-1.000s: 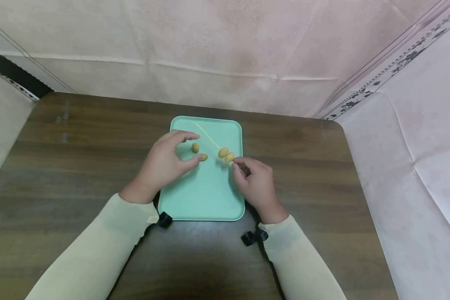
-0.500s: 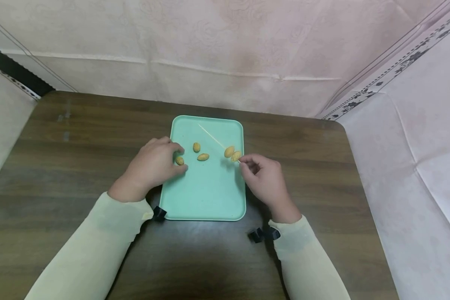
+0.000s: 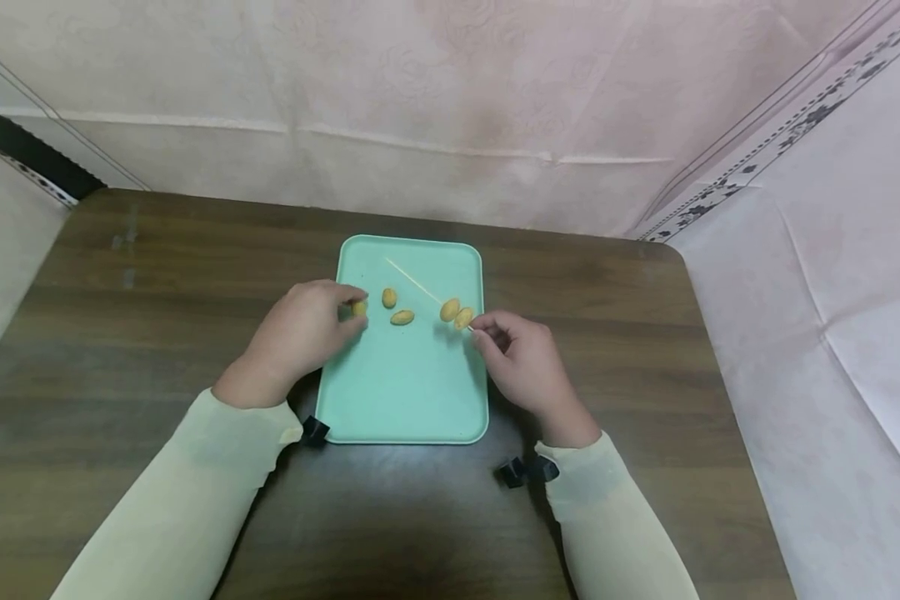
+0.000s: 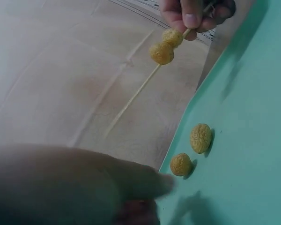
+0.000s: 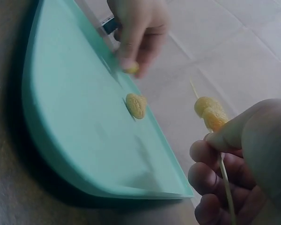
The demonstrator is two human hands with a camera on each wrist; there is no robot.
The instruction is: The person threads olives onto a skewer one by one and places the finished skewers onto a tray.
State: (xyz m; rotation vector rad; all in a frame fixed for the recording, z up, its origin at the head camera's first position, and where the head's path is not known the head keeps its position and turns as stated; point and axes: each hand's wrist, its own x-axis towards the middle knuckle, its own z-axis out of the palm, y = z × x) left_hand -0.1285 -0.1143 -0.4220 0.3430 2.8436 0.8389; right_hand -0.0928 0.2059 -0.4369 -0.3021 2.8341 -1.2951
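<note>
My right hand (image 3: 521, 358) pinches a thin wooden skewer (image 3: 412, 279) over the right side of a mint-green tray (image 3: 405, 400). Threaded on that skewer, close to the fingers, are two wrinkled yellow oval balls (image 4: 166, 47). At the tray's left side my left hand (image 3: 300, 333) pinches a similar yellow ball (image 5: 131, 69) between thumb and fingers; most of this ball is hidden by them. Two more wrinkled balls lie on the tray between the hands, a rounder one (image 3: 389, 297) behind a longer one (image 3: 402, 317).
The tray lies on a dark brown wooden table (image 3: 157, 333). Pale patterned cloth (image 3: 450, 108) hangs behind the table and along its right side. Each wrist carries a small black camera mount, the left one (image 3: 315, 432) beside the tray's near corner.
My left hand moved left from above the middle balls to the ball at the tray's left side and closed on it. My right hand shifted slightly right with the skewer.
</note>
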